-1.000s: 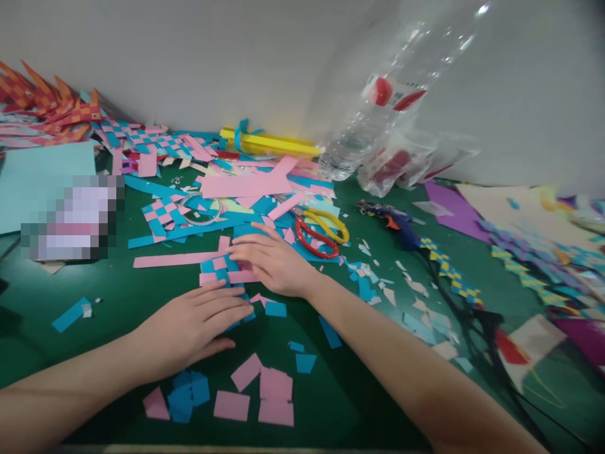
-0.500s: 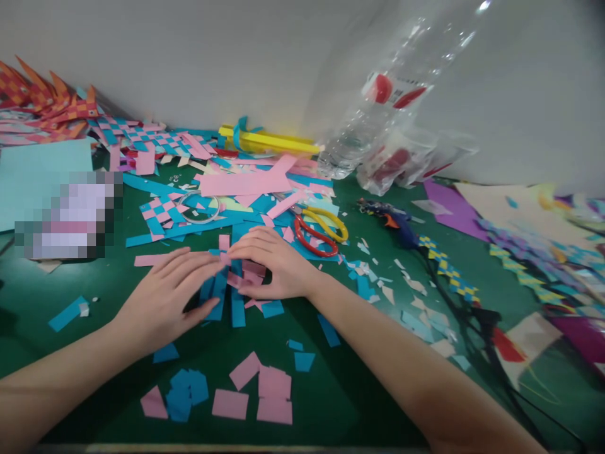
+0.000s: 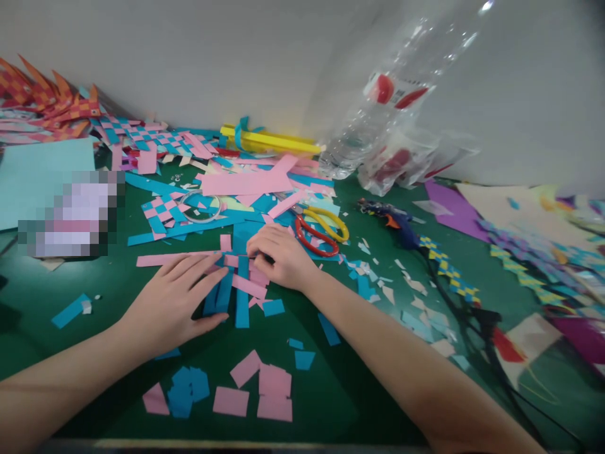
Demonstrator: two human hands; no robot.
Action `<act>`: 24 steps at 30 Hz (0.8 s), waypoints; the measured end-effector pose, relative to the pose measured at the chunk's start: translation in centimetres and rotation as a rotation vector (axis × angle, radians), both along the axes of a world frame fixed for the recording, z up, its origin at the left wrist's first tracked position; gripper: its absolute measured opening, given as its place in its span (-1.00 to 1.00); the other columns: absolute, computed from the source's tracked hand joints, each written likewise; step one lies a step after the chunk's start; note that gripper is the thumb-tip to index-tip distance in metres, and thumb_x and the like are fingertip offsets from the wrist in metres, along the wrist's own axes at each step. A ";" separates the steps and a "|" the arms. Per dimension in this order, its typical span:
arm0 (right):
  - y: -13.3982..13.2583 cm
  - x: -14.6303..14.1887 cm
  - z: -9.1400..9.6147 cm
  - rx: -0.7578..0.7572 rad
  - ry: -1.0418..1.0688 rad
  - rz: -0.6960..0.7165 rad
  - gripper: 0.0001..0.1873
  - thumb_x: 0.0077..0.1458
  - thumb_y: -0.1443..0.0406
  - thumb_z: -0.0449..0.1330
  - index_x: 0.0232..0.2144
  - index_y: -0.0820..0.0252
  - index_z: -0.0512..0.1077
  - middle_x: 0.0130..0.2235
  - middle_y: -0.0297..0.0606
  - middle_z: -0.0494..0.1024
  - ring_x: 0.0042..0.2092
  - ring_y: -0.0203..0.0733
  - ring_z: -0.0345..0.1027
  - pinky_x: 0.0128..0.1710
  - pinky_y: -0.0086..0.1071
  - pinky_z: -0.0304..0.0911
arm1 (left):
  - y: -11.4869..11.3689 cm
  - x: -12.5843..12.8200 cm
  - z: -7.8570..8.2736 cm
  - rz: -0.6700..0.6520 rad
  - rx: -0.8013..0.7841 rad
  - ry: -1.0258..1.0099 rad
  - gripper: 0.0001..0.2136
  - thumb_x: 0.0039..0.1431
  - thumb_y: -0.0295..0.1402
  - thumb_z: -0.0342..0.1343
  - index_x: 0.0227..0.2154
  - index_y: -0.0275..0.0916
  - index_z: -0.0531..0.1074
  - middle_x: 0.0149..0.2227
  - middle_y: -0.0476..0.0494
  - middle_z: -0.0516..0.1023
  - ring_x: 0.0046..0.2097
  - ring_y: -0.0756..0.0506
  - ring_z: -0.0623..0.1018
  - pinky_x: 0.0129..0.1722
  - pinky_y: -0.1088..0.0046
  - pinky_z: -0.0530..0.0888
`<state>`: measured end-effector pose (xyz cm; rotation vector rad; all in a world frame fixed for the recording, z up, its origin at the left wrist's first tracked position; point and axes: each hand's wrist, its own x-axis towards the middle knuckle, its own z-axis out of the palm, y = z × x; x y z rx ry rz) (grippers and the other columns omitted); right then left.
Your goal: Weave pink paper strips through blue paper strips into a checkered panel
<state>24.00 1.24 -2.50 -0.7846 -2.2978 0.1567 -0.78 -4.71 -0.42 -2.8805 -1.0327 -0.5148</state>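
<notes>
A partly woven piece of pink and blue paper strips point(image 3: 239, 287) lies on the green mat point(image 3: 331, 391) between my hands. My left hand point(image 3: 172, 299) lies flat with its fingers stretched out, pressing on the blue strips at the weave's left side. My right hand point(image 3: 278, 255) is curled, its fingertips pinching the pink strips at the weave's upper right. A long pink strip point(image 3: 177, 258) runs left from the weave under my left fingertips.
Scissors with red and yellow handles point(image 3: 321, 230) lie just right of my right hand. Cut pink and blue squares point(image 3: 265, 391) sit near the front edge. A clear plastic bottle point(image 3: 387, 101), a blue glue gun point(image 3: 397, 222), a tape ring point(image 3: 201, 207) and woven pieces point(image 3: 161, 211) crowd the back.
My left hand slid from the weave's lower edge up to its left side. My right hand went from flat to curled, pinching the pink strips; the blue strips now fan out below.
</notes>
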 end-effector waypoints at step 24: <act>1.1 2.2 0.6 -0.151 -0.062 0.055 -0.86 0.04 0.22 0.30 -0.34 0.14 0.47 -0.30 -0.30 0.48 -0.19 -0.15 0.31 -0.06 -0.19 0.08 | 2.0 -0.2 -0.2 0.082 -0.180 -0.138 -0.55 0.31 -0.10 0.01 0.14 -0.25 0.30 0.16 -0.27 0.42 0.20 -0.26 0.37 0.18 0.05 0.34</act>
